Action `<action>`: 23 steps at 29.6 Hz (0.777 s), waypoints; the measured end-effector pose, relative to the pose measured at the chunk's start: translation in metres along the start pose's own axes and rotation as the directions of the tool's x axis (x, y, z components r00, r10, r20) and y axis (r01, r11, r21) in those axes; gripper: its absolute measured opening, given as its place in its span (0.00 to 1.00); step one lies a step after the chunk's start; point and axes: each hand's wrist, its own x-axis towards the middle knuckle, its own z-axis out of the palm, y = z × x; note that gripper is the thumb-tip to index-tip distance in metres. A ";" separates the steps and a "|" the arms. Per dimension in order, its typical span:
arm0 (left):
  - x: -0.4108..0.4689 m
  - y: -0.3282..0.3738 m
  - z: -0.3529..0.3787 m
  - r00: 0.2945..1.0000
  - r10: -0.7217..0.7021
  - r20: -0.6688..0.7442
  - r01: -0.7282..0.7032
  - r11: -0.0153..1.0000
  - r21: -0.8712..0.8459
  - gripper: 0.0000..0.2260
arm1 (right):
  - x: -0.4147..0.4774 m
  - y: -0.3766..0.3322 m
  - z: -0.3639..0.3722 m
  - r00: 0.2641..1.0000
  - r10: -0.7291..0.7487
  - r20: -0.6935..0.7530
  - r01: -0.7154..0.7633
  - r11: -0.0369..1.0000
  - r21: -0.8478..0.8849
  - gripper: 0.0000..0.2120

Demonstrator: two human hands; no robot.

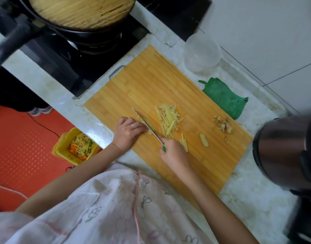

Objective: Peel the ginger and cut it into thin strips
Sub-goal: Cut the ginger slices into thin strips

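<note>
Fingers [140, 127] of the left hand [129, 132] curl onto the ginger piece [150, 125] near the cutting board's [151, 81] front edge. The right hand [174, 154] grips the knife [137, 114]. Thin strips [168, 120] lie just beside.

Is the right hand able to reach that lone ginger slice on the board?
Probably yes: the ginger slice lies bare just beside the right hand, though that hand grips the knife.

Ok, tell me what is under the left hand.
The left hand holds a ginger piece down on the cutting board, beside the knife. Its fingers hide most of it.
</note>
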 end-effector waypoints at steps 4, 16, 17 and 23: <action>-0.001 -0.002 0.000 1.000 0.005 -0.004 -0.005 1.000 0.005 0.07 | -0.002 -0.005 0.000 1.000 -0.006 0.026 0.007 0.999 -0.042 0.23; 0.003 -0.001 -0.003 0.999 0.008 0.038 -0.010 0.999 0.047 0.14 | 0.038 -0.031 0.002 1.000 -0.012 0.029 0.011 1.000 0.017 0.17; 0.003 -0.001 -0.004 0.999 -0.002 0.041 0.001 0.999 0.039 0.13 | 0.038 -0.031 0.003 1.000 -0.004 0.024 0.004 1.000 0.008 0.18; -0.003 -0.001 -0.008 0.969 -0.245 0.044 0.244 0.970 0.018 0.11 | 0.035 -0.031 0.004 0.999 -0.009 0.033 0.009 1.000 0.025 0.19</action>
